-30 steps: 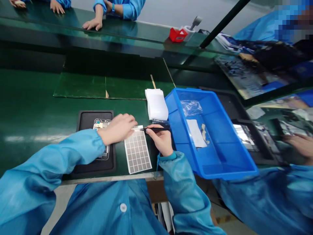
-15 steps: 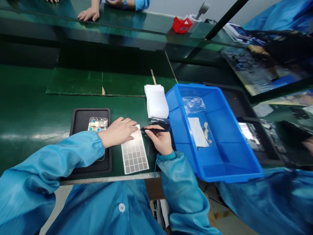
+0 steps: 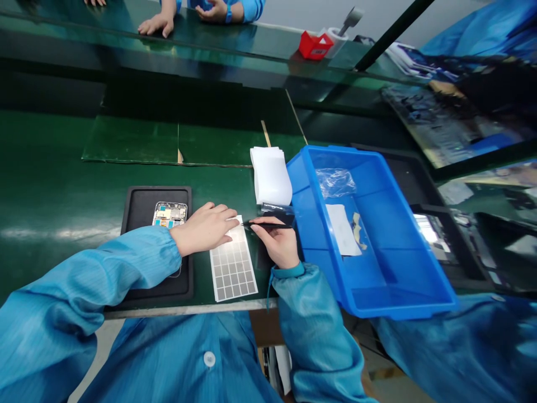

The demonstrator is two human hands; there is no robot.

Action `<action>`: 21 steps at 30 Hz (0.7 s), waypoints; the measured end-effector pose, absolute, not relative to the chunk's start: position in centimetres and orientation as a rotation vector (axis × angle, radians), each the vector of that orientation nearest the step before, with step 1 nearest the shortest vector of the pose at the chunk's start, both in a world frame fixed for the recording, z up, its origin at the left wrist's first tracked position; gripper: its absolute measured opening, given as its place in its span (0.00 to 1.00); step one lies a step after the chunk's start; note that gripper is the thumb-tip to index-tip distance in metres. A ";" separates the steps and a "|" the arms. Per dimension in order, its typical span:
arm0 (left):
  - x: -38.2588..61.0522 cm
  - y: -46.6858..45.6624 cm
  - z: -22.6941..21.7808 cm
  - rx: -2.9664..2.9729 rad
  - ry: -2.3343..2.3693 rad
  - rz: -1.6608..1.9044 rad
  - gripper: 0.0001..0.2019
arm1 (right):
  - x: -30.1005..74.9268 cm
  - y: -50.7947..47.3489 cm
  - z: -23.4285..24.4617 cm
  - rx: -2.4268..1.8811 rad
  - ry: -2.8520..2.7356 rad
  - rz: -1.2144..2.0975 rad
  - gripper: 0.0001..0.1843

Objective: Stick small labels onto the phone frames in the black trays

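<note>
A white sheet of grey rectangular stickers (image 3: 233,268) lies on the green bench near its front edge. My left hand (image 3: 205,226) rests on the sheet's upper part, fingers stretched out flat and pointing right. My right hand (image 3: 279,240) pinches dark tweezers (image 3: 272,225), whose tip points left at the sheet's upper right corner. Whether a sticker is between the tips is too small to tell. Left of the sheet, an opened phone (image 3: 170,214) with its inner board showing sits in a black tray (image 3: 138,210). My left forearm covers part of both.
A blue bin (image 3: 369,280) stands right of my right hand, holding clear plastic and paper. A white paper stack (image 3: 272,176) lies behind my right hand. Across the bench are another person's hands (image 3: 157,25) and a red box (image 3: 314,46). Another person's blue sleeve (image 3: 453,341) is at right.
The whole view has shifted slightly. My hands, the tweezers and the sticker sheet keep nearly the same arrangement. Across the bench, a person's raised hand shows more fully.
</note>
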State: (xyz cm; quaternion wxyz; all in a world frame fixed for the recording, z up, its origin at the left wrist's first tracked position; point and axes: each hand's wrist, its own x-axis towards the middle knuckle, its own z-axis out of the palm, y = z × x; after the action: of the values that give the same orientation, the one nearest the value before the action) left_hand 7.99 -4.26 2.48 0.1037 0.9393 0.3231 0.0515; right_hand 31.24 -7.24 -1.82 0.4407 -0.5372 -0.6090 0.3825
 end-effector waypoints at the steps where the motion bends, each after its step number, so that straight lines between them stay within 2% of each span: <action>1: 8.0 -4.3 2.5 2.771 0.952 0.150 0.19 | 31.2 -7.2 -1.8 -1.337 -1.512 0.946 0.09; 14: 7.8 -4.2 2.2 2.743 0.955 0.181 0.19 | 31.3 -7.2 -1.6 -1.355 -1.439 0.943 0.09; 21: 7.4 -3.5 3.0 2.561 0.935 0.234 0.21 | 31.3 -8.4 0.5 -1.310 -1.372 0.969 0.09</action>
State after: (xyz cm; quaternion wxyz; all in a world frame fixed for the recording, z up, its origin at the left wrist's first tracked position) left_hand 7.39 -3.47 3.04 0.2012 0.9168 0.3346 0.0838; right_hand 31.33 -8.37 0.51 0.4842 -0.5381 -0.5635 0.3980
